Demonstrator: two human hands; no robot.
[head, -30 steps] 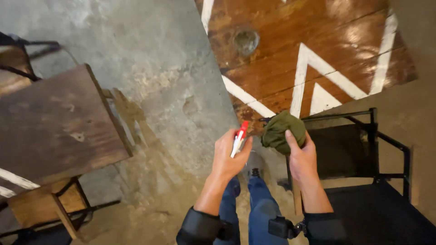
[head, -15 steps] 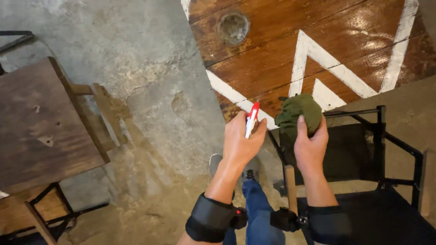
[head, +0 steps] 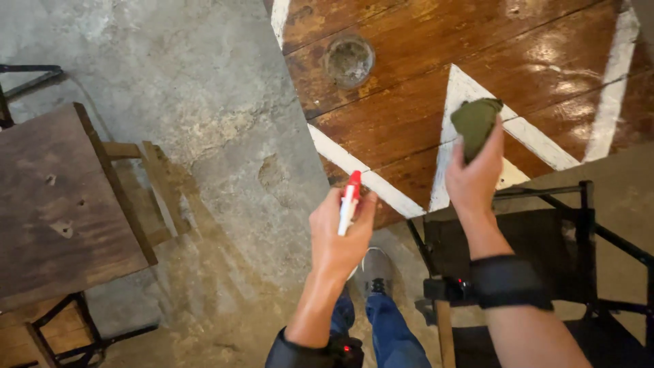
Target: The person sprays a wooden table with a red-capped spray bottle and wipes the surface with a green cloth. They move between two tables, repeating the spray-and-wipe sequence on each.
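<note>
Left hand (head: 338,238) clamped around a small white spray bottle with a red nozzle cap (head: 350,202), thumb and fingers wrapped tight so that only the red top and a strip of white show above the grip. Right hand (head: 475,176) closed on a bunched olive-green cloth (head: 474,125), most of the wad bulging up past the fingertips.

Compared with a second ago: right hand lifted up and away from the left, cloth now carried out over the glossy brown wooden tabletop with white painted stripes (head: 409,102), where before it sat close beside the bottle. Gap between the two grips wider; bottle raised a little, nozzle tilted toward the table edge just beyond the left fingers. Judged from this, cloth brought to the wood surface, bottle held ready short of it.

Beyond the bottle, a round clear glass ashtray (head: 349,60) on the wood. Below the right wrist, a black metal-framed chair (head: 545,259); off to the far side of the left hand, a dark wooden stool top (head: 54,204).

Bottle body hidden in the palm; contents and trigger impossible to make out. Cloth's contact with the tabletop unclear. Both forearms cut off at the lower edge.
</note>
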